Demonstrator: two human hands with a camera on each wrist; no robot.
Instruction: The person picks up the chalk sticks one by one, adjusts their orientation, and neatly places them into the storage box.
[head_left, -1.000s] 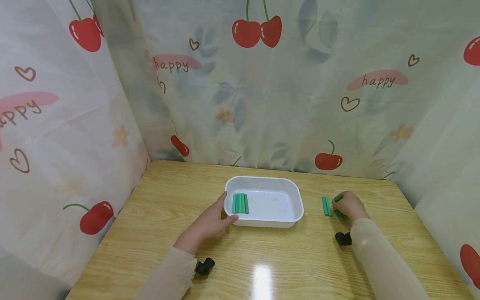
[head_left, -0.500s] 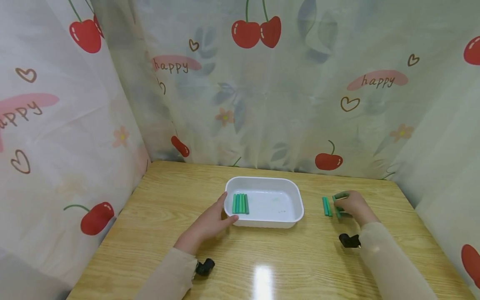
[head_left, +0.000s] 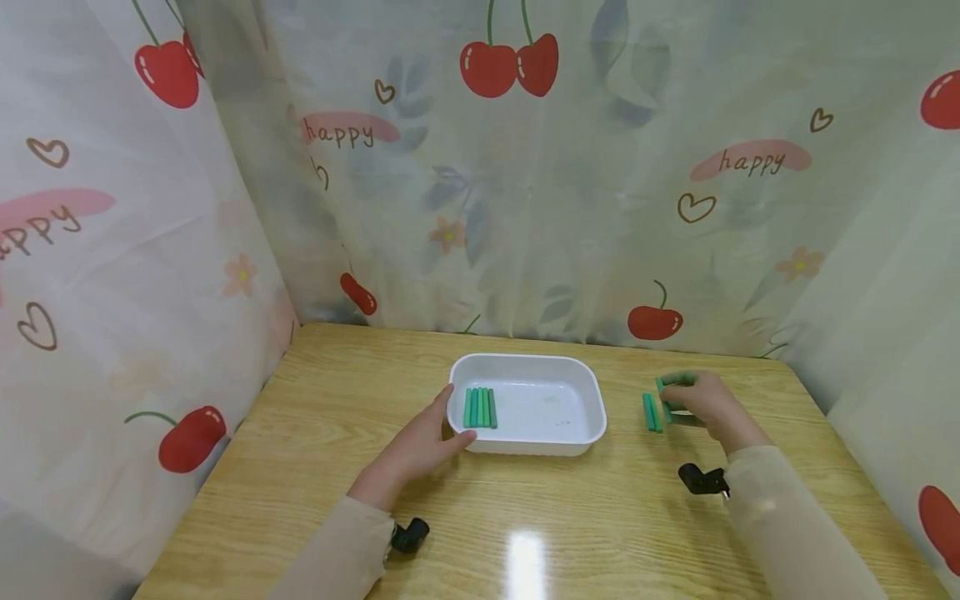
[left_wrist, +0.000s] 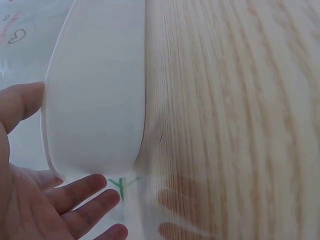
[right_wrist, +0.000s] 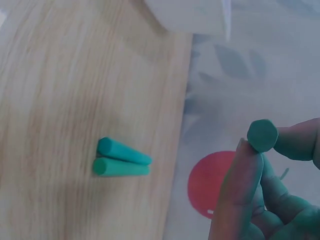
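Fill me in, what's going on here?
A person is working with green sticks at a table. The right hand pinches one green stick, which appears lifted clear of the table. Two loose sticks lie side by side on the table, between that hand and the white tub. The left hand touches the tub's near left corner. Inside, a row of sticks sits at the left end.
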